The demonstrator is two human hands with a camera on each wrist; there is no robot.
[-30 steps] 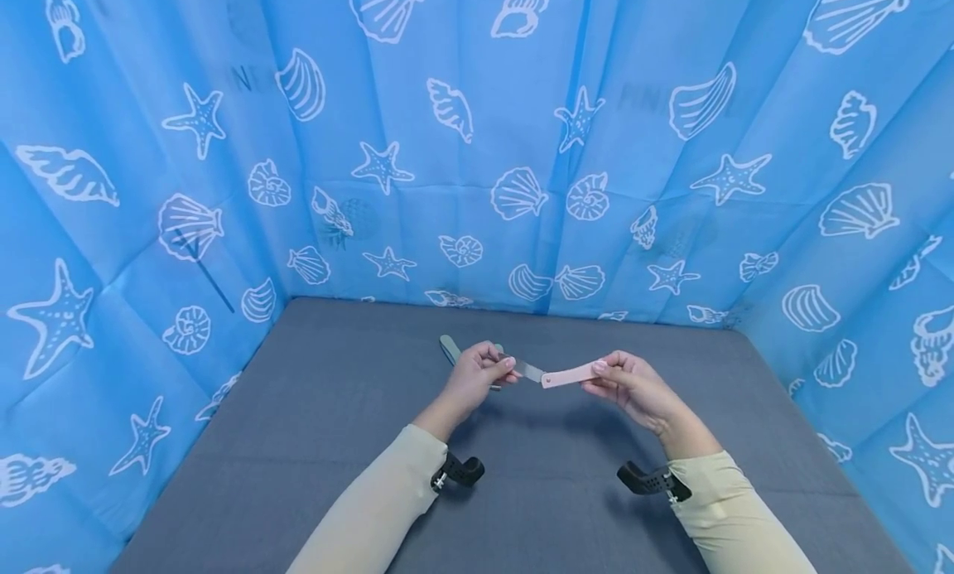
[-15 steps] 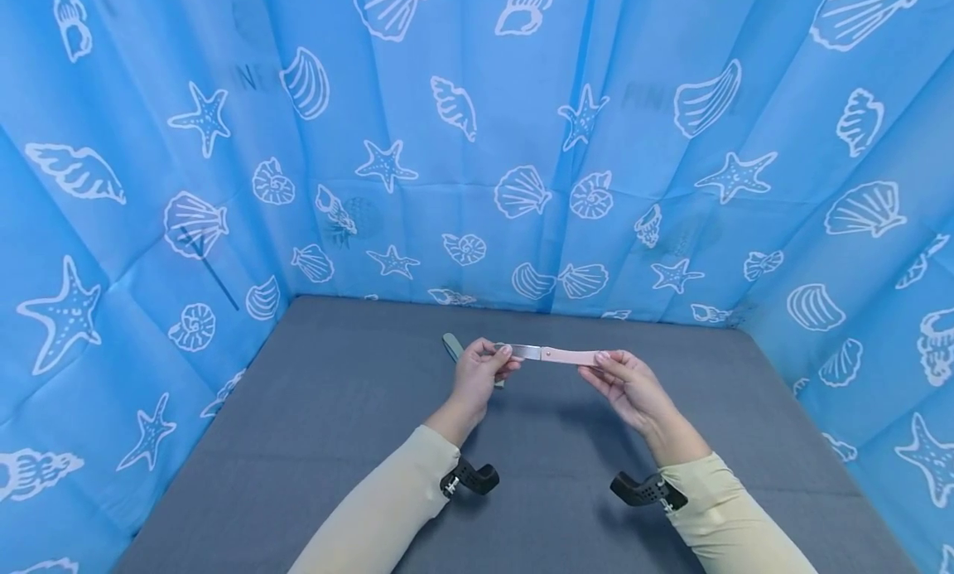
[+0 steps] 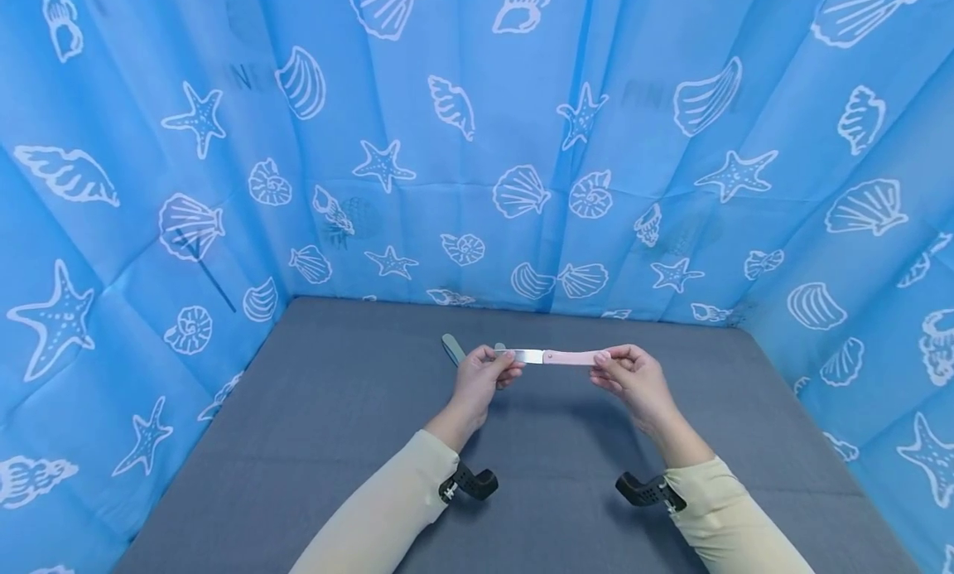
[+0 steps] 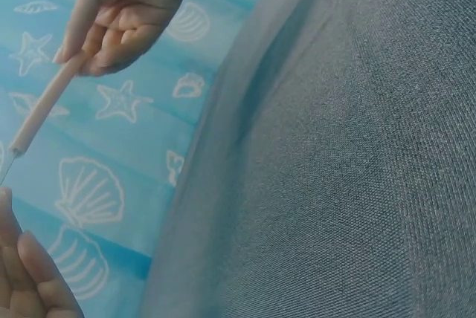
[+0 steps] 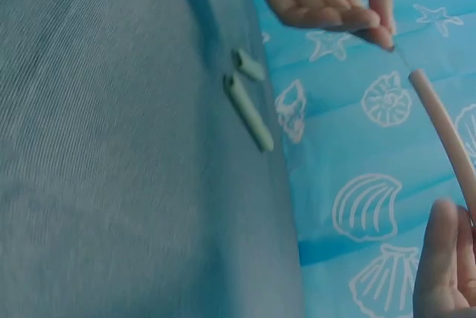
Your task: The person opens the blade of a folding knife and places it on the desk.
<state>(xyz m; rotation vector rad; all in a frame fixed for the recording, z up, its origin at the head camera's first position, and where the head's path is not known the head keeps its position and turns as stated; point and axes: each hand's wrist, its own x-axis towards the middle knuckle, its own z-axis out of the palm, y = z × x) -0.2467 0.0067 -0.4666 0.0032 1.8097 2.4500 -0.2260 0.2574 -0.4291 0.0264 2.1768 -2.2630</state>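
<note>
1. pink-handled folding knife (image 3: 553, 357): above tabletop (image 3: 335, 458); unfolding looks done, release not yet.
2. left hand (image 3: 475, 382): pinches blade (image 3: 531, 356).
3. right hand (image 3: 639, 385): pinches handle (image 3: 572, 358).
4. green pieces (image 5: 249, 112): on tabletop, toward far edge.

Passage between forearms (image 3: 376, 508), beneath pink-handled tool (image 3: 570, 358). Tool bars straight way between left hand (image 3: 475, 383) and right hand (image 3: 635, 382). Green pieces (image 3: 451, 349) beyond left hand; blue curtain (image 3: 417, 218) blocks tabletop (image 3: 551, 508) far edge.

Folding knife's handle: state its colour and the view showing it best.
The folding knife's handle is pale pink, clearest in the head view.
</note>
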